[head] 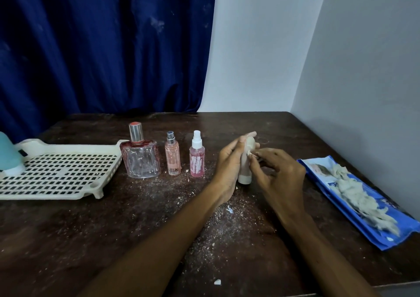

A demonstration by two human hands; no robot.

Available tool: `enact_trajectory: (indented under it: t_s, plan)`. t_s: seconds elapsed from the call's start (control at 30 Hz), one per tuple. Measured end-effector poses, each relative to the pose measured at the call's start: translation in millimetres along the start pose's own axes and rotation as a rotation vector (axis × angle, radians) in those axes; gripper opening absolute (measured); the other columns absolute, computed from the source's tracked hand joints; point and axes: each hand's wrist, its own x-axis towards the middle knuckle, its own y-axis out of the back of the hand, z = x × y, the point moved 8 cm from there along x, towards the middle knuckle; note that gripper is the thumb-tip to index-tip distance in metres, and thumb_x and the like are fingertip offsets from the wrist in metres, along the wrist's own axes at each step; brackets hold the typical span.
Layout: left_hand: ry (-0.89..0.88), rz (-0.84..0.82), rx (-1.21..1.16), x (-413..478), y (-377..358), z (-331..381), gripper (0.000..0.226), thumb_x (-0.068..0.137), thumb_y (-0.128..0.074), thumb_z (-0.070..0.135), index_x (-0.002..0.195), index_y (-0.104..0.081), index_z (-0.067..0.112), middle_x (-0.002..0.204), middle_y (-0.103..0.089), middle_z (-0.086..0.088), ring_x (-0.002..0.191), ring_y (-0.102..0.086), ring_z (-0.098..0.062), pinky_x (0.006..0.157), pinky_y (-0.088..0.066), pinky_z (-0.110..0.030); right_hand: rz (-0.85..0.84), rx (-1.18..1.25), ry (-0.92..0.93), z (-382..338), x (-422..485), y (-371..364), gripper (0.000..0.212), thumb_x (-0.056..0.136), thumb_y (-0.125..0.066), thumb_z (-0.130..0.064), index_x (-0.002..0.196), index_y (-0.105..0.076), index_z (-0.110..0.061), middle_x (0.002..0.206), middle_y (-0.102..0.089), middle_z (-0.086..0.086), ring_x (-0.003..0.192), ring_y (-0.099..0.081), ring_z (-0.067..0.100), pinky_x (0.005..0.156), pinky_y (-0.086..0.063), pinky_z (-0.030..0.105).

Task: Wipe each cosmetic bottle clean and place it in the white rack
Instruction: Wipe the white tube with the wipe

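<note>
My left hand (229, 162) grips a beige cosmetic tube (246, 171) standing cap-down on the dark table (113, 228). My right hand (275, 171) pinches a small white wad (250, 154) against the tube's side. To the left stand a large glass perfume bottle (141, 158), a slim pink spray bottle (172, 155) and a pink spray bottle with a white nozzle (197, 158). The white rack (59, 171) lies at the left, with a teal bottle (9, 155) standing in its far left corner.
A blue packet (372, 212) with a heap of greyish cotton (361, 194) lies at the right, near the wall. White crumbs and dust litter the table around my arms. A blue curtain hangs behind the table.
</note>
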Motion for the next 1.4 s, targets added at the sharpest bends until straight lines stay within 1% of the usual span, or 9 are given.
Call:
enact_trajectory:
  t_s: [0.23,0.37,0.5,0.57,0.73,0.9,1.13,1.27,1.4]
  plan:
    - [0.000,0.010,0.037,3.9,4.0,-4.5,0.040,0.105,-0.039,0.039,0.127,-0.066,0.019,0.122,-0.068,-0.018,0.113,-0.063,-0.026,0.108,-0.044,-0.053,0.044,-0.042,0.023,-2.1,3.8,-2.4,0.016,0.084,-0.076,-0.005,0.099,-0.076,-0.001,0.097,-0.072,0.009,0.085,-0.067,0.010,0.083,-0.044,0.003]
    - [0.006,0.002,0.040,3.9,5.6,-5.8,0.040,0.105,-0.039,0.037,0.128,-0.065,0.018,0.123,-0.068,-0.017,0.111,-0.064,-0.022,0.101,-0.050,-0.041,0.027,-0.039,0.031,0.2,-0.3,-2.4,0.017,0.082,-0.076,-0.004,0.099,-0.076,-0.001,0.100,-0.071,0.009,0.088,-0.068,0.013,0.082,-0.047,0.006]
    - [-0.017,0.001,0.076,4.5,1.8,-3.4,0.043,0.103,-0.042,0.039,0.130,-0.064,0.014,0.128,-0.066,-0.016,0.121,-0.060,-0.027,0.110,-0.043,-0.050,0.076,-0.046,0.008,4.6,6.7,0.6,0.018,0.085,-0.073,-0.001,0.103,-0.075,0.000,0.102,-0.070,0.010,0.090,-0.068,0.017,0.087,-0.048,0.013]
    - [-0.021,0.009,0.070,5.2,3.2,-3.9,0.041,0.104,-0.041,0.037,0.131,-0.064,0.014,0.130,-0.065,-0.014,0.123,-0.060,-0.026,0.110,-0.044,-0.046,0.079,-0.034,0.035,-0.6,7.6,-0.6,0.017,0.086,-0.073,-0.001,0.103,-0.075,0.002,0.103,-0.070,0.011,0.092,-0.067,0.017,0.090,-0.047,0.013]
    - [-0.020,0.001,0.059,3.4,3.8,-5.8,0.041,0.104,-0.041,0.036,0.132,-0.062,0.017,0.125,-0.067,-0.016,0.112,-0.064,-0.022,0.101,-0.050,-0.041,0.040,-0.050,0.076,-4.0,-0.6,-0.2,0.017,0.083,-0.074,-0.004,0.100,-0.076,0.000,0.100,-0.071,0.010,0.089,-0.068,0.014,0.086,-0.048,0.010]
    - [-0.066,-0.001,0.114,4.1,-0.1,-3.1,0.042,0.104,-0.042,0.037,0.132,-0.062,0.013,0.132,-0.065,-0.006,0.126,-0.059,-0.022,0.111,-0.043,-0.048,0.098,-0.041,0.031,6.8,10.2,0.1,0.017,0.088,-0.070,0.001,0.105,-0.074,0.002,0.104,-0.069,0.012,0.094,-0.067,0.018,0.090,-0.050,0.021]
    - [-0.052,0.015,0.100,2.4,2.7,-4.5,0.040,0.105,-0.041,0.034,0.135,-0.061,0.017,0.131,-0.065,-0.007,0.123,-0.061,-0.021,0.109,-0.045,-0.046,0.047,-0.047,0.090,-2.8,1.6,2.4,0.020,0.083,-0.074,0.000,0.103,-0.076,-0.001,0.102,-0.070,0.009,0.091,-0.067,0.015,0.088,-0.048,0.014]
    - [-0.090,0.002,0.145,2.4,-1.2,-0.2,0.039,0.105,-0.042,0.035,0.134,-0.061,0.017,0.135,-0.063,-0.004,0.128,-0.057,-0.018,0.111,-0.043,-0.046,0.098,-0.008,0.053,1.6,7.7,3.9,0.018,0.086,-0.071,0.000,0.104,-0.075,0.000,0.102,-0.070,0.009,0.092,-0.068,0.018,0.087,-0.053,0.025]
    - [-0.128,0.015,0.174,2.1,-0.8,2.1,0.039,0.106,-0.041,0.031,0.134,-0.060,0.012,0.135,-0.063,-0.002,0.129,-0.057,-0.016,0.113,-0.041,-0.044,0.087,-0.026,0.110,-5.7,6.3,2.3,0.019,0.085,-0.072,0.000,0.104,-0.075,0.001,0.104,-0.070,0.011,0.094,-0.067,0.017,0.091,-0.047,0.017]
